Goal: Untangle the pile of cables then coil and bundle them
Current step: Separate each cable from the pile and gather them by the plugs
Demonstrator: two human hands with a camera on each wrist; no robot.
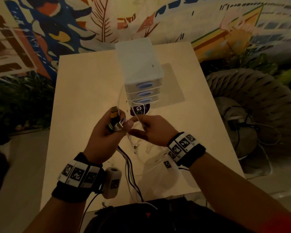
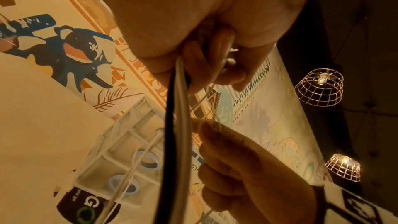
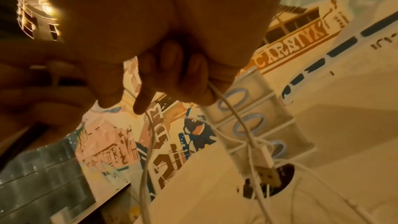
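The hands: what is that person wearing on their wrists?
Both forearms are bare, with no sleeves showing. The left hand has a black wristband topped by white blocks printed with black square codes, and a small grey camera box with a thin cable hanging off it. The right hand wears a matching black band with coded white blocks.
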